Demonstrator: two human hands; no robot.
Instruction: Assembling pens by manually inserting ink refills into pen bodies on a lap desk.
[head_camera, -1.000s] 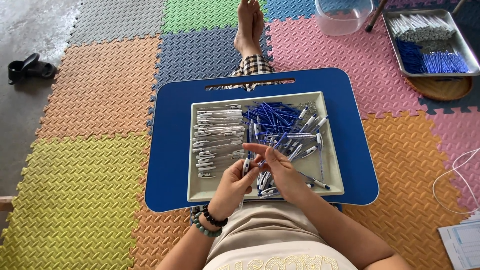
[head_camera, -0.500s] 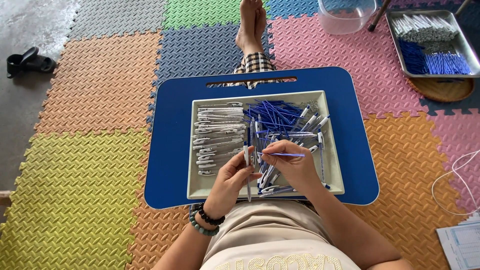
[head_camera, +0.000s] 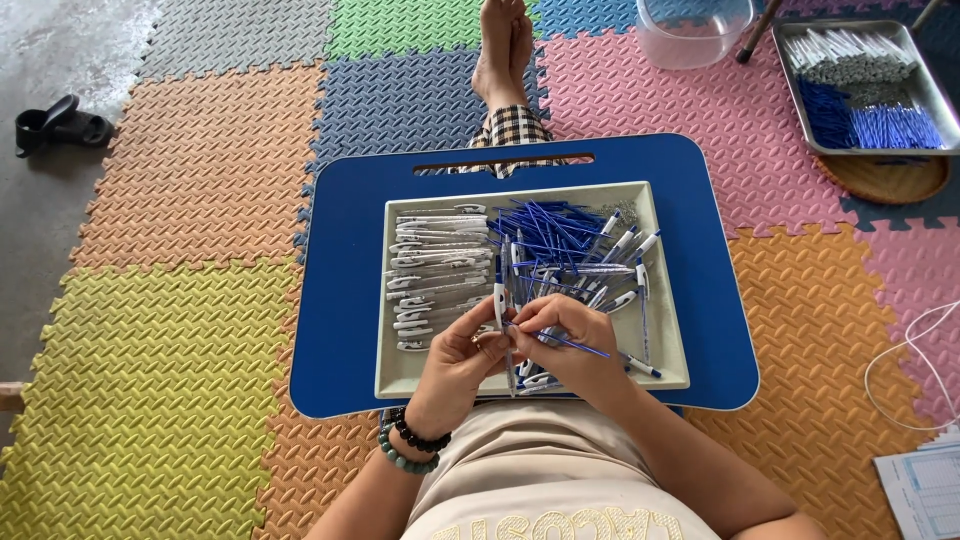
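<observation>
A grey tray (head_camera: 405, 378) rests on a blue lap table (head_camera: 340, 300). White pen barrels (head_camera: 435, 262) lie in rows on its left side, and a heap of blue refills (head_camera: 545, 232) fills the middle. My left hand (head_camera: 455, 365) pinches a white pen barrel (head_camera: 499, 300) held upright over the tray's near edge. My right hand (head_camera: 570, 335) holds a thin blue refill (head_camera: 575, 346), its tip at the barrel. The two hands touch. Beaded bracelets (head_camera: 412, 445) circle my left wrist.
Coloured foam mats (head_camera: 180, 200) cover the floor. A metal tray (head_camera: 868, 85) with white, grey and blue pen parts sits at the far right beside a clear plastic bowl (head_camera: 690, 35). A black sandal (head_camera: 55, 125) lies on the concrete at left. Papers (head_camera: 925, 490) lie at bottom right.
My right hand has brought the blue refill down from over the heap to the barrel in my left hand. The left hand has stayed in place.
</observation>
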